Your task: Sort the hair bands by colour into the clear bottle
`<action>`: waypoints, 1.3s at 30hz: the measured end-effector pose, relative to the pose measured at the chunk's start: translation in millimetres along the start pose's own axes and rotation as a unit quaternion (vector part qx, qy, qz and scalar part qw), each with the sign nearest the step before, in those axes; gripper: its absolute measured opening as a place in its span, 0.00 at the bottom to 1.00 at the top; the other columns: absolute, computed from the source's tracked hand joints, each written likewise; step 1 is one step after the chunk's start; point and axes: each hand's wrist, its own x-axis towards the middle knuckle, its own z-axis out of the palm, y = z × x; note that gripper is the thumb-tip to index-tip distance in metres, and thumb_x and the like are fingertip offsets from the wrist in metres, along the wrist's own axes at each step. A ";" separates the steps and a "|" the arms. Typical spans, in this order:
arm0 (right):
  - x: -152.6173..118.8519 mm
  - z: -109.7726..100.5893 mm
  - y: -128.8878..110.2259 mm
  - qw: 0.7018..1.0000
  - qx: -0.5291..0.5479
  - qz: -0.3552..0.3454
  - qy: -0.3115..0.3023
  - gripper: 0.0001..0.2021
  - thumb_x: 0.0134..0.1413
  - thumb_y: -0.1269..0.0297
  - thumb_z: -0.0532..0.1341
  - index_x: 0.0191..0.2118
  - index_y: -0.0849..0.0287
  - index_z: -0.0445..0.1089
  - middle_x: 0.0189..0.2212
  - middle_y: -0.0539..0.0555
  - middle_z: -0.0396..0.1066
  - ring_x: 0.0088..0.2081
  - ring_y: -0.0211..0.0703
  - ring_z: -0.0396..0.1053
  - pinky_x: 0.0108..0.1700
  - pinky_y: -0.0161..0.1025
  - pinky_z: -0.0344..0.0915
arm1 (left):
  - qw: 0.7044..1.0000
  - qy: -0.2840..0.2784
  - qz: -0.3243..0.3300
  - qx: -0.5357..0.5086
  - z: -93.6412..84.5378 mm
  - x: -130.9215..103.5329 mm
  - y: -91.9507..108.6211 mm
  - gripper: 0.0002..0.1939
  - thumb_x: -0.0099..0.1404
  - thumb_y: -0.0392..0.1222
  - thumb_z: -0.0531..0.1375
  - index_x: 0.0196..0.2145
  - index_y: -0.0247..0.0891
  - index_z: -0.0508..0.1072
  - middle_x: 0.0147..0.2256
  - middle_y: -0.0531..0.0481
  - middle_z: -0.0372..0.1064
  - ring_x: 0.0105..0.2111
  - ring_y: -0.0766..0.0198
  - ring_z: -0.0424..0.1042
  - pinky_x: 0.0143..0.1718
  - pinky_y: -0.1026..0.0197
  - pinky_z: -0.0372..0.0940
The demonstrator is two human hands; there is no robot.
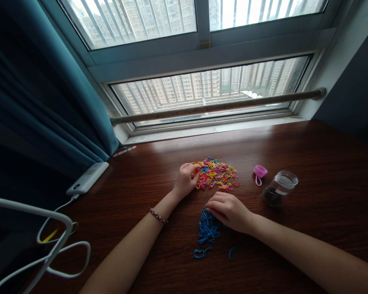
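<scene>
A pile of small multicoloured clips [219, 173], mostly pink, yellow and red with some blue, lies on the dark wooden table [135, 179]. My left hand [186, 179] is at the left edge of this pile, its thumb and forefinger bent together over the clips; whatever is between them is too small to make out. Nearer to me is a separate heap of blue clips [207, 228]. My right hand [228, 208] rests over the top right of that heap, fingers together and pointing left, with their tips partly hidden. Two blue pieces lie apart below the heap.
Right of the piles are a pink ring-like item with a loop [260, 171] and an open clear jar [279, 190] with dark contents. A white power bank [87, 178] with white cables lies at the left, by a blue curtain [64, 81]. A window with a rail stands behind.
</scene>
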 end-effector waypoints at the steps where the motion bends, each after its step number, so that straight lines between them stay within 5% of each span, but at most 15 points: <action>1: -0.1 0.1 0.1 1.000 0.000 0.000 -0.001 0.08 0.57 0.67 0.51 0.34 0.60 0.67 0.28 0.54 0.68 0.33 0.39 0.64 0.37 0.36 0.61 | 1.000 0.007 -0.011 -0.008 -0.1 0.0 -1.1 0.09 0.58 0.35 0.55 0.37 0.37 0.71 0.33 0.48 0.70 0.38 0.60 0.66 0.45 0.54 0.60; 12: -0.3 1.3 0.2 1.000 0.011 -0.004 0.001 0.09 0.57 0.68 0.50 0.34 0.61 0.67 0.29 0.55 0.69 0.34 0.39 0.63 0.37 0.37 0.62 | 0.977 0.081 -0.179 -0.082 -11.4 2.9 -22.0 0.11 0.57 0.44 0.56 0.33 0.36 0.73 0.33 0.47 0.72 0.34 0.62 0.69 0.35 0.62 0.63; 18: -1.0 1.3 0.7 1.000 0.011 -0.002 0.008 0.08 0.57 0.68 0.51 0.35 0.60 0.67 0.29 0.55 0.69 0.34 0.39 0.64 0.38 0.37 0.62 | 0.960 -0.159 -0.176 -0.150 -29.9 5.5 -31.6 0.15 0.51 0.50 0.60 0.26 0.33 0.73 0.24 0.50 0.70 0.24 0.65 0.67 0.25 0.66 0.60; 20: -0.8 1.2 0.3 1.000 0.008 0.000 0.009 0.08 0.57 0.68 0.51 0.35 0.60 0.67 0.29 0.54 0.69 0.34 0.39 0.64 0.38 0.37 0.62 | 0.951 -0.197 -0.176 -0.162 -30.1 4.6 -33.0 0.15 0.49 0.50 0.61 0.25 0.33 0.73 0.23 0.50 0.70 0.24 0.65 0.66 0.24 0.66 0.59; 30: 1.8 -3.3 0.0 0.998 0.027 0.038 0.038 0.08 0.56 0.68 0.52 0.36 0.59 0.68 0.31 0.54 0.70 0.33 0.39 0.66 0.38 0.37 0.63 | 0.914 -0.263 -0.174 -0.255 -36.2 7.2 -38.2 0.14 0.51 0.48 0.60 0.28 0.31 0.73 0.26 0.49 0.70 0.26 0.66 0.66 0.28 0.65 0.61; 39: 8.0 -9.9 8.0 0.992 0.012 0.077 0.098 0.09 0.56 0.66 0.52 0.34 0.59 0.69 0.30 0.54 0.71 0.34 0.39 0.68 0.37 0.36 0.64 | 0.904 -0.219 -0.208 -0.303 -38.1 4.1 -44.5 0.14 0.48 0.46 0.63 0.28 0.32 0.73 0.26 0.49 0.70 0.25 0.67 0.66 0.27 0.66 0.61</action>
